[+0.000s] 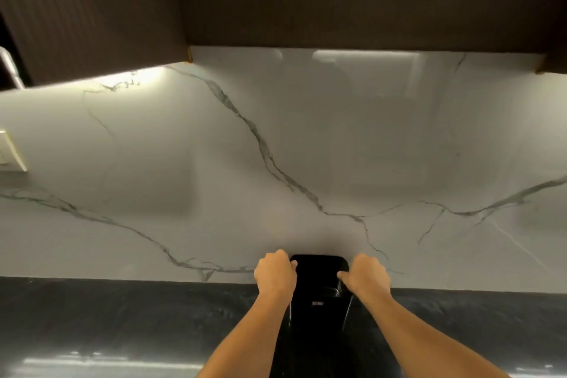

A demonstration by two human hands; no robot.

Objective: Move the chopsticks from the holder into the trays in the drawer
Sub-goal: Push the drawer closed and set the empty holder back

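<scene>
While you stand at the dark countertop (pixel 122 322), the black holder (pixel 319 291) is straight in front of you, near the marble wall (pixel 276 147), and both your hands are on its top. Your left hand (pixel 275 275) is curled over the upper left corner with the fingers bent around the edge, and your right hand (pixel 365 278) is closed on the right side of the rim, the fingers pinched as if on a thin part there; what exactly they hold I cannot tell. No chopsticks can be made out, because the inside of the holder is too dark, and the drawer with its trays is not in view. I judge the holder to be a stiff, glossy plastic box, rather light but slippery, so you should take it by the two sides near the rim and not squeeze the smooth front. The chopsticks will probably be thin, hard and light, and they roll easily; grip them as a bundle near the middle, so that none slides out.
</scene>
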